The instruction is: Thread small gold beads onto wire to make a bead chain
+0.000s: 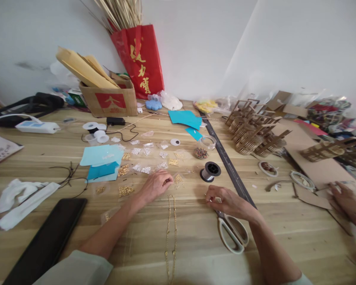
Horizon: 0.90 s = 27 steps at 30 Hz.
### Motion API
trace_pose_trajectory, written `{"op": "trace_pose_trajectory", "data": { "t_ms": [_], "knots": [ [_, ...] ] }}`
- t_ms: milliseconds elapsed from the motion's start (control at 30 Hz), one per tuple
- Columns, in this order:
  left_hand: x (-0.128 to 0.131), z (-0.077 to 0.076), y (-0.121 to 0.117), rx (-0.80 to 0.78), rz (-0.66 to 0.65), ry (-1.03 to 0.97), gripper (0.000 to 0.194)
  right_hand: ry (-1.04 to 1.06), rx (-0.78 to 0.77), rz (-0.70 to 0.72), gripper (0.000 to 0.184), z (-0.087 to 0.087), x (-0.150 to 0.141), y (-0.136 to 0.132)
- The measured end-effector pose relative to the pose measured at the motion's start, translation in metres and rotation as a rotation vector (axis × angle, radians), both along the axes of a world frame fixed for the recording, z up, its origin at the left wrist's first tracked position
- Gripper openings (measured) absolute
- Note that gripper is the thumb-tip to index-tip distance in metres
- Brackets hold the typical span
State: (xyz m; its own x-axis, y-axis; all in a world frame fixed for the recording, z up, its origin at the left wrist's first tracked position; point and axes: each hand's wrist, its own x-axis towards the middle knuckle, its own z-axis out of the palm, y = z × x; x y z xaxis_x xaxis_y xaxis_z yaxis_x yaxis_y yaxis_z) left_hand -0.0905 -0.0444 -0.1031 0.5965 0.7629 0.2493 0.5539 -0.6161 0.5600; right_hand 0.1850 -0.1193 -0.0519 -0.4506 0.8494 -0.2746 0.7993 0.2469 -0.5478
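My left hand (156, 185) rests on the wooden table (284, 237), fingers curled in a pinch beside a small heap of gold beads (178, 178); what it pinches is too small to name. My right hand (224, 201) is closed in a pinch near the table's middle, above white-handled scissors (233, 233); something tiny and pale sits at its fingertips. A beaded gold chain (170, 233) runs between my forearms towards me. A spool of clear thread (210, 171) stands just beyond my right hand.
Several packets of gold and silver beads (142, 160) and blue paper (102, 158) lie beyond my hands. A long black ruler (228, 166), a dish of beads (201, 152), cardboard lattice pieces (255, 132), a red bag (141, 59) and a carton (109, 99) surround them. Another person's hand (344, 198) is at right. A black tablet (47, 237) lies at left.
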Motion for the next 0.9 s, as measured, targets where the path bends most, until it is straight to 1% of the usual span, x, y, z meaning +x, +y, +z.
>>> {"op": "trace_pose_trajectory", "data": {
  "t_ms": [200, 300, 400, 533, 667, 800, 900],
  "knots": [
    [-0.002, 0.003, 0.002, -0.020, -0.029, 0.016, 0.011, -0.036, -0.004, 0.040, 0.011, 0.005, -0.004, -0.003],
    [-0.004, 0.010, 0.001, -0.037, -0.063, 0.052, 0.012, -0.059, 0.006, 0.068, 0.011, 0.006, -0.006, -0.004],
    [-0.006, 0.017, -0.001, -0.036, -0.107, 0.140, 0.015, -0.078, 0.015, 0.100, 0.011, 0.004, -0.007, -0.006],
    [-0.011, 0.023, -0.003, 0.016, -0.148, 0.266, 0.017, -0.106, 0.037, 0.094, 0.013, 0.001, -0.013, -0.008],
    [-0.015, 0.027, -0.005, 0.095, -0.149, 0.339, 0.021, -0.133, 0.081, 0.089, 0.015, -0.003, -0.023, -0.009],
    [-0.021, 0.029, -0.007, 0.129, -0.149, 0.383, 0.022, -0.121, 0.091, 0.097, 0.015, -0.007, -0.029, -0.010],
    [-0.026, 0.031, -0.010, 0.145, -0.145, 0.457, 0.022, -0.114, 0.108, 0.089, 0.016, -0.011, -0.031, -0.010]
  ]
}}
